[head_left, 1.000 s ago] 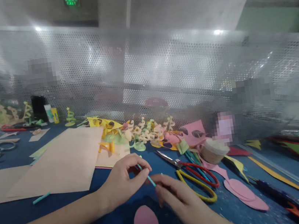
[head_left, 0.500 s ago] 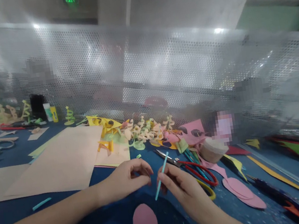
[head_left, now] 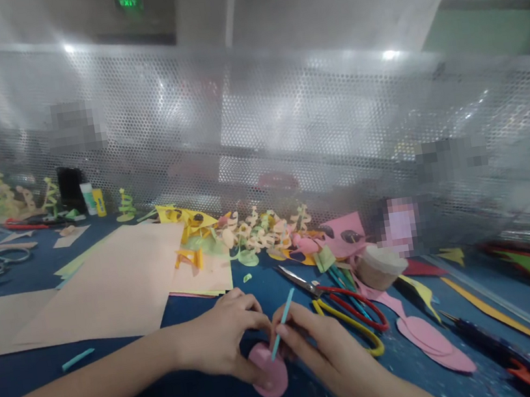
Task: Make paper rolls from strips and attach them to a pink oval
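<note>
My left hand [head_left: 218, 338] has its thumb and fingers at the edges of a pink paper oval [head_left: 274, 379], gripping it above the blue tabletop. Pinched between the thumb and fingers of my right hand [head_left: 325, 342] is a thin light-blue paper strip [head_left: 287, 307]. The strip slants, its lower end over the oval; whether it touches the paper I cannot tell. Just beyond my right hand lie scissors with red handles [head_left: 369, 309] and a pair of yellow handles [head_left: 357, 330], partly hidden by that hand.
Large cream paper sheets [head_left: 104, 287] lie left, with another light-blue strip [head_left: 78, 359] before them. Curled paper pieces [head_left: 259, 229] line the back by a perforated panel [head_left: 177, 132]. At right are a tub [head_left: 378, 268], stacked pink ovals [head_left: 430, 339] and a dark pen-like tool [head_left: 487, 341].
My left hand has come down and taken hold of the pink oval, which has shifted up and right. My right hand has brought the light-blue strip lower and left, over the oval.
</note>
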Demonstrator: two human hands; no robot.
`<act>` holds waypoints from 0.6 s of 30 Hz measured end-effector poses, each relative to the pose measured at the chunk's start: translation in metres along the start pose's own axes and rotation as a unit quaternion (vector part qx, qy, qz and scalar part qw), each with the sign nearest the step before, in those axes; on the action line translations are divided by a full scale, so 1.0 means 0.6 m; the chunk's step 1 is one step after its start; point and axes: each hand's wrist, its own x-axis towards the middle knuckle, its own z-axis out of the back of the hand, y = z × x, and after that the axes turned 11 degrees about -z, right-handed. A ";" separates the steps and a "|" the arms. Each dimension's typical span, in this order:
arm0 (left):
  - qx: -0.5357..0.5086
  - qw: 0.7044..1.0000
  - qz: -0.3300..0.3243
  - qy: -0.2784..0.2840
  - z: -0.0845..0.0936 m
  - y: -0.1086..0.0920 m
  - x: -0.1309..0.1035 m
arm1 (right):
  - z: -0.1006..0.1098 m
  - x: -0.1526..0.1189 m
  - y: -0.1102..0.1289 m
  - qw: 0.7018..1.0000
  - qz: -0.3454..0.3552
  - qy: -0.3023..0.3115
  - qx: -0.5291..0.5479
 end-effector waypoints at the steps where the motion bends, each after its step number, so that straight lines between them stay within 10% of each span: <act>1: 0.001 1.000 0.003 -0.014 -0.003 0.001 0.001 | 0.006 0.002 0.000 1.000 -0.009 -0.014 0.005; 18: 0.045 0.995 -0.047 -0.077 -0.036 0.026 0.040 | 0.004 0.005 -0.052 0.996 -0.033 -0.075 -0.027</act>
